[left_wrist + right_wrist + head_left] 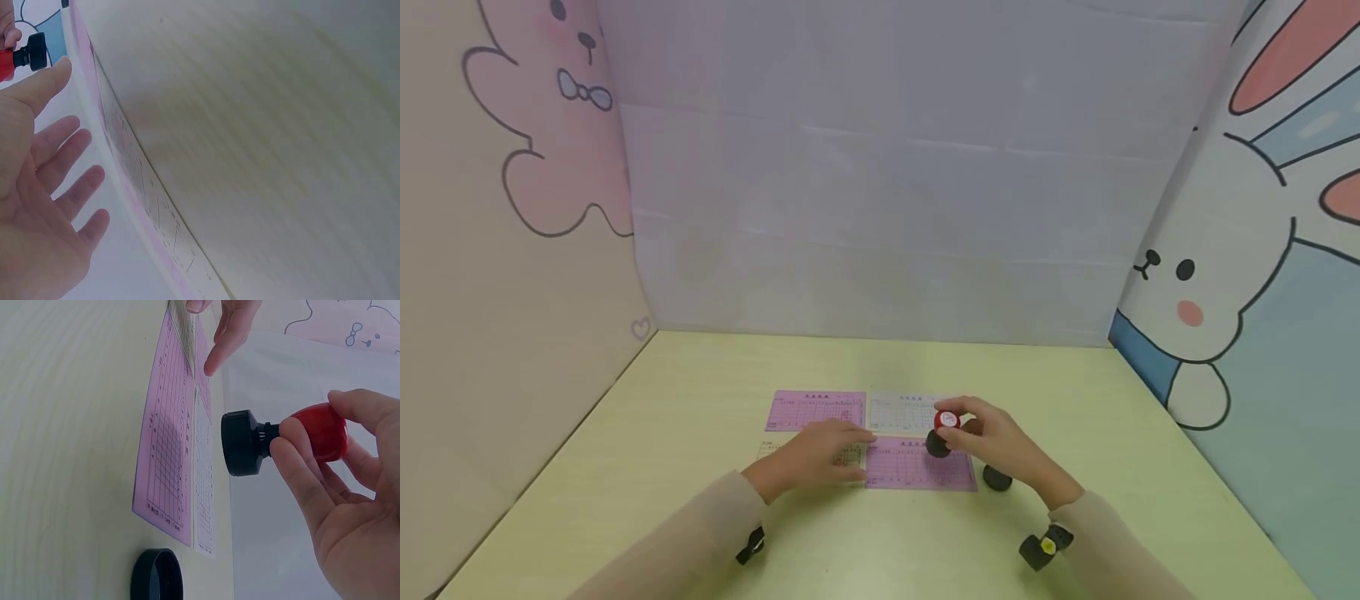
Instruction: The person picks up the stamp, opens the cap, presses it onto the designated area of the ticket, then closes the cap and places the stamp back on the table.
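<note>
My right hand [1003, 442] grips the red handle of a round stamp [242, 444] between thumb and fingers. The stamp's black base is held above the lower right pink form [906, 473], apart from the paper in the right wrist view. On the table beside that form lies a round black cap [997, 478], its hollow side visible in the right wrist view. My left hand [816, 454], fingers extended and holding nothing, hovers over a pale form [769, 447] and partly hides it. Its fingertips reach towards the pink form's left edge.
Two more printed forms lie behind, a pink one [815, 409] at left and a white one [898, 412] at right, the latter partly hidden by the right hand. The pale yellow table [625, 500] meets a white back wall [880, 208] and cartoon-printed side walls.
</note>
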A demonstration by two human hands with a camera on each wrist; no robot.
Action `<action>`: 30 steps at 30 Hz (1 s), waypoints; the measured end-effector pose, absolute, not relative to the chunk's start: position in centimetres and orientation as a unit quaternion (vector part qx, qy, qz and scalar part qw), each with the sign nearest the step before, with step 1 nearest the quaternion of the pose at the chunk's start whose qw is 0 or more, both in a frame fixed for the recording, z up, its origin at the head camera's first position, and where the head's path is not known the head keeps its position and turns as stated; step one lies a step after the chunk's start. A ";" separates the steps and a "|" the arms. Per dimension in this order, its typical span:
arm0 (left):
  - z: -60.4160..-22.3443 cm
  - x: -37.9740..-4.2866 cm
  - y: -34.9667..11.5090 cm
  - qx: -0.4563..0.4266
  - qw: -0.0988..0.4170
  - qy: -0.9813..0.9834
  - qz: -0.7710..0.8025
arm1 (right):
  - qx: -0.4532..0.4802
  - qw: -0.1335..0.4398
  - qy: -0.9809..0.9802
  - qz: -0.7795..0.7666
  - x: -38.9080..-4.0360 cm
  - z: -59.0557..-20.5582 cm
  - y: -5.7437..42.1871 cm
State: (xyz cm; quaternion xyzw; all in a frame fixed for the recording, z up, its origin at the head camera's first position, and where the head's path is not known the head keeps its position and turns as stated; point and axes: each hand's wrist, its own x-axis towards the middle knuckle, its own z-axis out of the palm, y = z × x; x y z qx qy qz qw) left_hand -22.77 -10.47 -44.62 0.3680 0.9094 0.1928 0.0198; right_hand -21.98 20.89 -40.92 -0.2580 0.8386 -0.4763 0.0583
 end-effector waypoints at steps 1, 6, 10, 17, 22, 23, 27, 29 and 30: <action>-44.6 -22.7 -10.3 0.367 0.018 0.911 0.189 | -0.257 0.058 0.839 -0.476 -21.8 -40.9 21.1; -44.6 -22.4 -9.5 0.364 0.016 0.916 0.169 | -0.259 0.055 0.842 -0.470 -21.4 -40.9 22.1; -44.7 -22.2 -9.1 0.368 0.013 0.917 0.150 | -0.263 0.053 0.842 -0.468 -21.2 -41.0 22.7; -44.4 -21.8 -8.7 0.369 0.011 0.920 0.135 | -0.270 0.063 0.835 -0.475 -20.8 -41.1 23.3; -44.4 -21.8 -8.5 0.372 0.012 0.919 0.130 | -0.268 0.068 0.836 -0.474 -20.6 -41.4 23.5; -44.5 -21.8 -8.4 0.373 0.012 0.919 0.129 | -0.268 0.068 0.836 -0.475 -20.6 -41.4 23.6; -44.5 -21.7 -8.2 0.373 0.015 0.919 0.126 | -0.266 0.074 0.833 -0.479 -20.7 -41.8 23.8; -44.6 -21.7 -8.1 0.372 0.016 0.919 0.128 | -0.266 0.076 0.833 -0.479 -20.8 -42.0 24.0; -44.6 -21.7 -8.1 0.371 0.016 0.920 0.127 | -0.265 0.077 0.833 -0.480 -20.8 -42.0 24.0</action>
